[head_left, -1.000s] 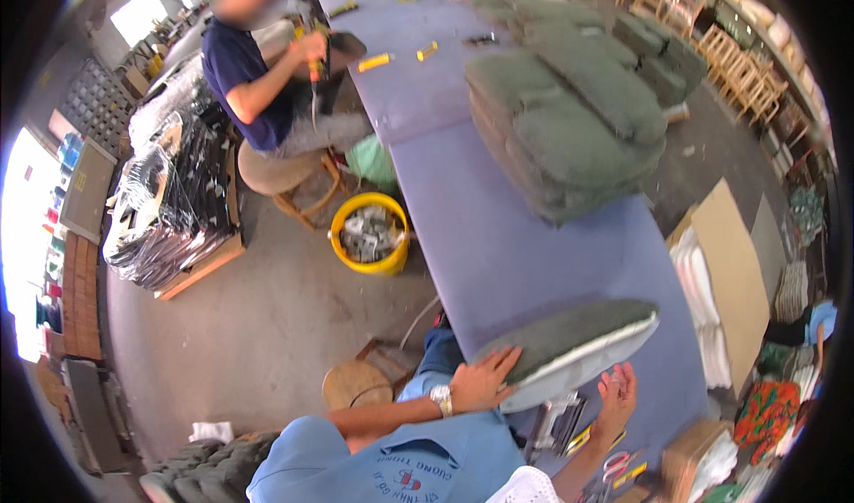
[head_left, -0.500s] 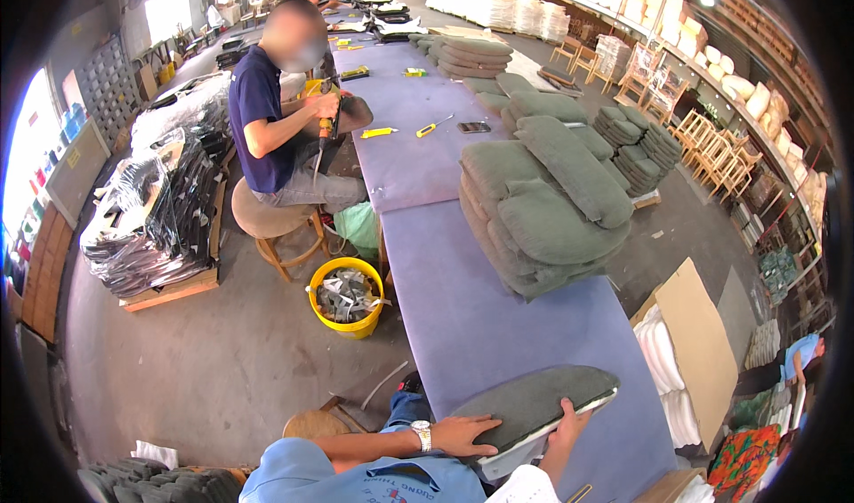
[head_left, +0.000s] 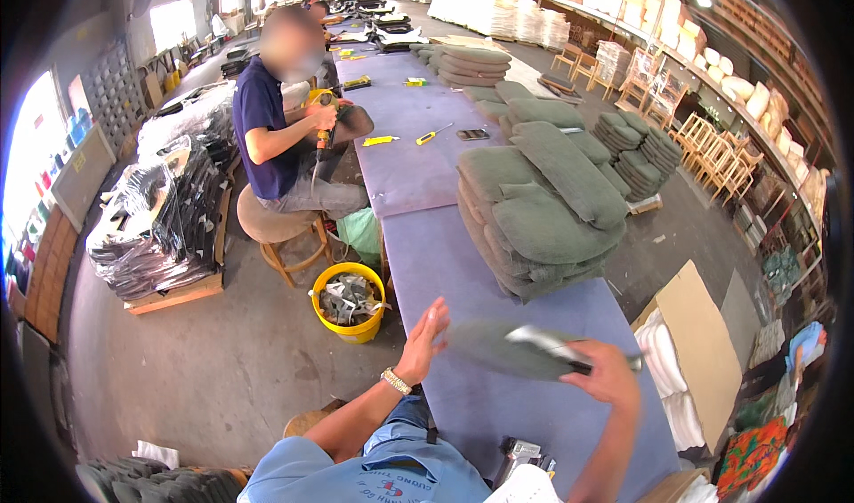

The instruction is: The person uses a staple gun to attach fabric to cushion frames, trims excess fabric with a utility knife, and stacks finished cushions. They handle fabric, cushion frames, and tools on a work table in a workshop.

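A dark green upholstered cushion, smeared by motion, is tilted up over the near part of the blue-covered table. My right hand grips its right end, where a pale strip of the underside shows. My left hand is beside the cushion's left end with its fingers stretched out, apparently apart from it. A watch is on my left wrist. Close to my body, a grey metal tool lies on the table, partly hidden.
Ahead stands a stack of green cushions. A yellow bucket of scraps is on the floor at left. Beyond it, a seated co-worker holds a power tool. A yellow cutter, a screwdriver and a phone lie farther along.
The cushion has been lifted and moved forward from near my body. My left hand has come off it and moved forward and left. My right hand has carried its end to the right.
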### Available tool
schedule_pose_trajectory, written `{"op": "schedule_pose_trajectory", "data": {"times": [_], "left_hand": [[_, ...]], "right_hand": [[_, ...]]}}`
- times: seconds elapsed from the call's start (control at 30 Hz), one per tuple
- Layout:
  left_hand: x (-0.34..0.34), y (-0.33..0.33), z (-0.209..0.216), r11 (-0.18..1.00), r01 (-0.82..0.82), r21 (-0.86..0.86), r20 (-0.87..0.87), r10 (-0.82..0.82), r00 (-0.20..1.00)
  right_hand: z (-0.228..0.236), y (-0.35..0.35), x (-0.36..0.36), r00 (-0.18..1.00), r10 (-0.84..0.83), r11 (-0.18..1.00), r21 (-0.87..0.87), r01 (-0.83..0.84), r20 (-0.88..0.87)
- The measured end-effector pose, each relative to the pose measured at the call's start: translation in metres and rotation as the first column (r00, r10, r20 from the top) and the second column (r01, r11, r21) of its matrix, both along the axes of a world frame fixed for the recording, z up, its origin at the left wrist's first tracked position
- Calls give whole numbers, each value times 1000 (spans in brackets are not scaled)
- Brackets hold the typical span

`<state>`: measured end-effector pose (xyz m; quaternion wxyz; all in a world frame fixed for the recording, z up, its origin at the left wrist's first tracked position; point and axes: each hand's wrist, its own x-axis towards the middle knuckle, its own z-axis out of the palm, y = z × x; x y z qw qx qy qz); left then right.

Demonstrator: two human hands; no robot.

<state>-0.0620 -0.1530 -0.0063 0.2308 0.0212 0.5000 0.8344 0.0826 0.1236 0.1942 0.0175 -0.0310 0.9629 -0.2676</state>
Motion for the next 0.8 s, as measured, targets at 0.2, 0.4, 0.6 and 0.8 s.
{"op": "schedule_pose_trajectory", "data": {"times": [0.2, 0.4, 0.6, 0.8], "left_hand": [[87, -2, -79, 823, 520, -227, 316, -443, 839], [99, 6, -63, 706, 634, -317, 257, -579, 774], [119, 36, -37, 594, 707, -383, 45, -753, 657], [121, 58, -15, 504, 794, -341, -61, -855, 516]], "right_hand": [[-168, -38, -11, 995, 77, 996, 56, -74, -58], [-201, -58, -2, 849, -133, 991, -51, 125, -510], [-205, -49, 18, 693, -485, 865, -410, 290, -534], [-215, -48, 31, 386, -675, 735, -524, 430, -629]]}}
